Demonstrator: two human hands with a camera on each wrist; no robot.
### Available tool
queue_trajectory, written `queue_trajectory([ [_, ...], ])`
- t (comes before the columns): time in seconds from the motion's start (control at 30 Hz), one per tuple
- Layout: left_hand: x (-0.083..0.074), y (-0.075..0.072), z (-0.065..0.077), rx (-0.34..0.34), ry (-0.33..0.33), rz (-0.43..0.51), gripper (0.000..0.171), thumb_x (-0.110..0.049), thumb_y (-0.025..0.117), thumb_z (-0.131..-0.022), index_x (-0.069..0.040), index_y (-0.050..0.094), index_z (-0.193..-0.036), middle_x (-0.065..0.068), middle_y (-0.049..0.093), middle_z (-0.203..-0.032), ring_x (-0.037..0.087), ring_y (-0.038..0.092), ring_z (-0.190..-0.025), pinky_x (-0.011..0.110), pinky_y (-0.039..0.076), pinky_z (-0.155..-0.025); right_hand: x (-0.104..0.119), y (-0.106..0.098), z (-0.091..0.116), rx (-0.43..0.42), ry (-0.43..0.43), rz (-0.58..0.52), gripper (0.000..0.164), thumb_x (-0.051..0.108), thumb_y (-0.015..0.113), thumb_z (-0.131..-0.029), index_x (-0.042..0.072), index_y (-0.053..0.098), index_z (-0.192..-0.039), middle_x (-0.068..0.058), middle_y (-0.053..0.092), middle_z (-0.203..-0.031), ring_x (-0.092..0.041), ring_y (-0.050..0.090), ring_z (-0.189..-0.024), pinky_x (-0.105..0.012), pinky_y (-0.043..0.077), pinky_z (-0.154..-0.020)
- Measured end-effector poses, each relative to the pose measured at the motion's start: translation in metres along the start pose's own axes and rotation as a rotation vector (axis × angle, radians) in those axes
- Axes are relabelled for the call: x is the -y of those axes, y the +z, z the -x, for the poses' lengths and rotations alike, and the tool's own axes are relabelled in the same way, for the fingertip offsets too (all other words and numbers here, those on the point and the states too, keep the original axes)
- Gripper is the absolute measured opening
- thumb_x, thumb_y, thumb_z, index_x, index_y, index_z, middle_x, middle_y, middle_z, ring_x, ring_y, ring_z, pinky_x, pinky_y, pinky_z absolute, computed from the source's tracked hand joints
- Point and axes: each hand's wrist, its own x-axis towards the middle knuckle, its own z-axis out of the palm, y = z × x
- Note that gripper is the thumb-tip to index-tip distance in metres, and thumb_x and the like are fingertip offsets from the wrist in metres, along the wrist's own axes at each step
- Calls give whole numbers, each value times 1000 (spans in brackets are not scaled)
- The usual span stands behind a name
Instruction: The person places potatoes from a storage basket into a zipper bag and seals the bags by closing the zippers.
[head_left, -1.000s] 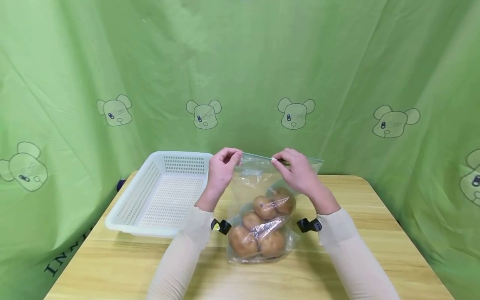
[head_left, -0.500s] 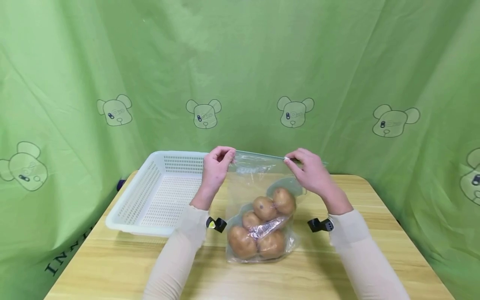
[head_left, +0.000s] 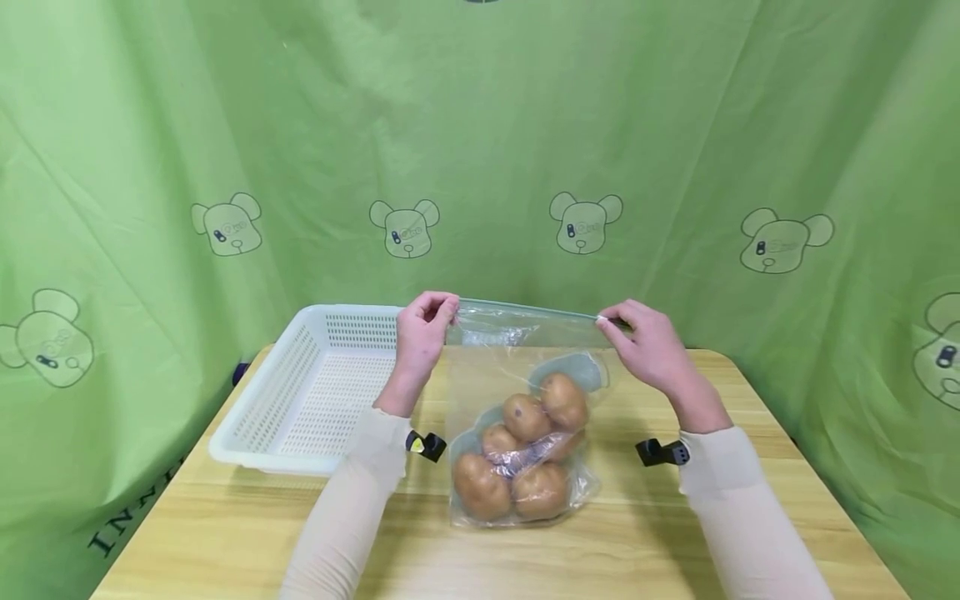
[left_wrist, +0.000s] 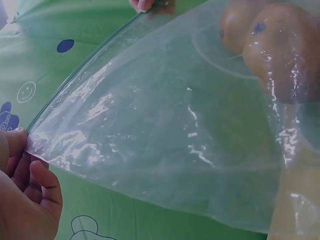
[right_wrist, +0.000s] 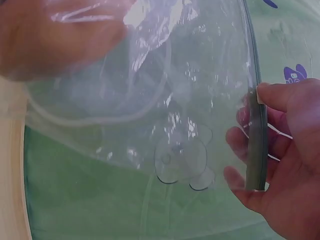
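A clear zip bag (head_left: 487, 375) stands on the table with several round brown potatoes (head_left: 542, 490) in its lower part. A green zip strip (head_left: 525, 308) runs along its top edge, stretched between both hands. My left hand (head_left: 422, 337) pinches the top left corner; in the left wrist view its thumb and index finger grip the film at the strip's end. My right hand (head_left: 648, 346) pinches the strip near its right end. In the right wrist view, the thumb (right_wrist: 274, 96) lies on the strip and the other fingers are behind the film.
To the left of the bag stands a white perforated plastic basket (head_left: 262, 457), partly hidden by the left arm. The wooden table (head_left: 750, 517) reaches back to a green curtain (head_left: 480, 108) printed with bear faces. Black wrist cameras (head_left: 662, 452) stick out near the bag's sides.
My right hand has slid to the right along the zip strip, towards its end. The left hand has shifted a little left with its corner, and the potatoes have stayed nearly in place.
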Motion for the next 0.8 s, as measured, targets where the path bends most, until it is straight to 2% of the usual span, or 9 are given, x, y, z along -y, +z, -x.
queue_trajectory([
  [0.43,3,-2,-6,-10,-49,-19,13,-13,65,-89,-2,67,-96,8,63,-82,14,58,-71,19,45,-57,-21,-10,8,-16,31,-11,24,19,54,-97,-1,65,-104,-15,63,-98,-31,59,-90,-48,50,-77],
  [0.63,7,-1,-13,-13,-69,-46,13,-14,65,-89,-4,67,-97,8,64,-84,15,58,-73,20,48,-60,-35,-13,11,-46,50,23,23,17,53,-97,-2,65,-103,-11,60,-90,-26,56,-80,-40,47,-69],
  [0.8,13,0,-20,-16,-90,-64,12,-13,64,-89,-4,67,-97,8,64,-84,16,58,-74,22,49,-63,-38,-12,11,-24,82,10,27,21,51,-98,-2,64,-105,-12,59,-91,-26,56,-82,-41,47,-69],
])
